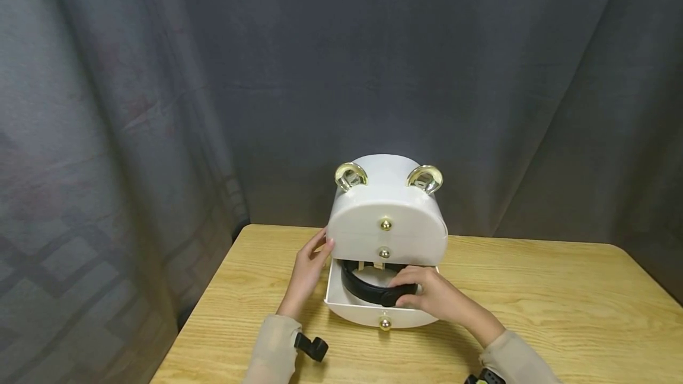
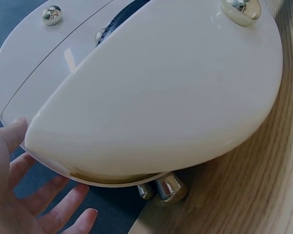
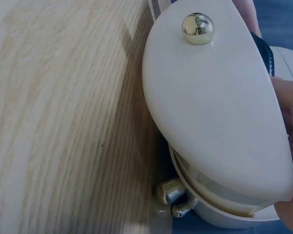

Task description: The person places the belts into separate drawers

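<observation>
A small white drawer box (image 1: 386,233) with gold ears and gold knobs stands on the table, its bottom drawer (image 1: 352,311) pulled out. Inside the drawer lies a black belt-like band (image 1: 365,291) curved into a loop; its stitched edge (image 2: 121,19) peeks over the drawer front in the left wrist view. My right hand (image 1: 427,292) reaches into the drawer and pinches the band at its right side, thumb toward the front. My left hand (image 1: 308,271) rests against the box's left side with fingers spread (image 2: 53,204) and thumb near the front edge.
Small beige pieces (image 1: 377,265) show at the back of the drawer, partly hidden by the box. Gold feet (image 2: 172,187) hold the box up off the wooden table (image 1: 533,301). A grey curtain (image 1: 331,76) hangs behind the table and along the left.
</observation>
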### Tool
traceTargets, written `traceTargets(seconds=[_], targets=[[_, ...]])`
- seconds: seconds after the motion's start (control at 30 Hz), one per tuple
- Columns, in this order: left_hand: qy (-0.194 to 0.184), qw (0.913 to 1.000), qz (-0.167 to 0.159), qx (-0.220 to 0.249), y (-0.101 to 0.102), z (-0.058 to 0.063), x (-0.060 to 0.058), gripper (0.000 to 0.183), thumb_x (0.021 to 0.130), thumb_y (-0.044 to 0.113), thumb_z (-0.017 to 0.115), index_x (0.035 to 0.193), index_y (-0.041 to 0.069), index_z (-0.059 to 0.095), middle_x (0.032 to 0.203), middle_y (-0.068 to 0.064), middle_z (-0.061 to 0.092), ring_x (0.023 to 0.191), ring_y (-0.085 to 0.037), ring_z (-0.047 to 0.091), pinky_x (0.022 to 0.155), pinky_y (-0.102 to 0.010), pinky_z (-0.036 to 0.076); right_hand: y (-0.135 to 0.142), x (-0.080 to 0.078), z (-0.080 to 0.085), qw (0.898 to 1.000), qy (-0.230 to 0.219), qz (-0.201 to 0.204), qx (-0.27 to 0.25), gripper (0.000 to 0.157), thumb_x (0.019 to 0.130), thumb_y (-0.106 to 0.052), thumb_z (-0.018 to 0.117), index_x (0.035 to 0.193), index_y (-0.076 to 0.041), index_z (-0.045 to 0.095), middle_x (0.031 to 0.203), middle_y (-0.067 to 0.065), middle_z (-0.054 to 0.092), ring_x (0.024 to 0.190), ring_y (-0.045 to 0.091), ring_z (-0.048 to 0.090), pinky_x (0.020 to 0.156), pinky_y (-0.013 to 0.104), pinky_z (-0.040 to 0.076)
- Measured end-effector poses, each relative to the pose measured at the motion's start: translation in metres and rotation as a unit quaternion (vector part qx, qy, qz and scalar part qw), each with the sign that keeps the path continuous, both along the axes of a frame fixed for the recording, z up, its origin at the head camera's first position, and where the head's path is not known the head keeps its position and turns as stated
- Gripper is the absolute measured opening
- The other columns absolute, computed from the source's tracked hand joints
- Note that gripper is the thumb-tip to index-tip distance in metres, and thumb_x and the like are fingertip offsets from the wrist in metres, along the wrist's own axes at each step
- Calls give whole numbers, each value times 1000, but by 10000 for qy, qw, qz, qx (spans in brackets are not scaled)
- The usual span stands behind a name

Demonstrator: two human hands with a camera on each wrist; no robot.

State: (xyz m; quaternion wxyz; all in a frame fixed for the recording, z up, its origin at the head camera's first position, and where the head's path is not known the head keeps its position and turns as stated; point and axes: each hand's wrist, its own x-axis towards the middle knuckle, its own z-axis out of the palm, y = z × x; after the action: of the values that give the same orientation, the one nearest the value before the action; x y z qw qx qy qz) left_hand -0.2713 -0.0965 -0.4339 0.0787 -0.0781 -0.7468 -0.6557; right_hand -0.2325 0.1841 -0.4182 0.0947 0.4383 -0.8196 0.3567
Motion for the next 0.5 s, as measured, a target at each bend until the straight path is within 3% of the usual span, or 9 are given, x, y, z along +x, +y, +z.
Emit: traceTargets(seconds=[0.2,0.5], targets=[[-31,9999,-83,54,-1,1,-3,50,103,25,56,147,3,47,138,-26,53,111,-36,60,93,-51,50,-1,-2,-2,9997,-197,29,104,27,75,-4,83,101,-8,75,95,-3,70,89,8,61,75,29,54],[40,10000,-14,85,1,2,0,53,102,33,57,148,10,47,139,-21,53,112,-33,60,95,-49,50,-3,-4,2,9968,-551,-101,562,21,75,-1,83,91,-10,74,90,-4,71,85,7,62,74,30,54]])
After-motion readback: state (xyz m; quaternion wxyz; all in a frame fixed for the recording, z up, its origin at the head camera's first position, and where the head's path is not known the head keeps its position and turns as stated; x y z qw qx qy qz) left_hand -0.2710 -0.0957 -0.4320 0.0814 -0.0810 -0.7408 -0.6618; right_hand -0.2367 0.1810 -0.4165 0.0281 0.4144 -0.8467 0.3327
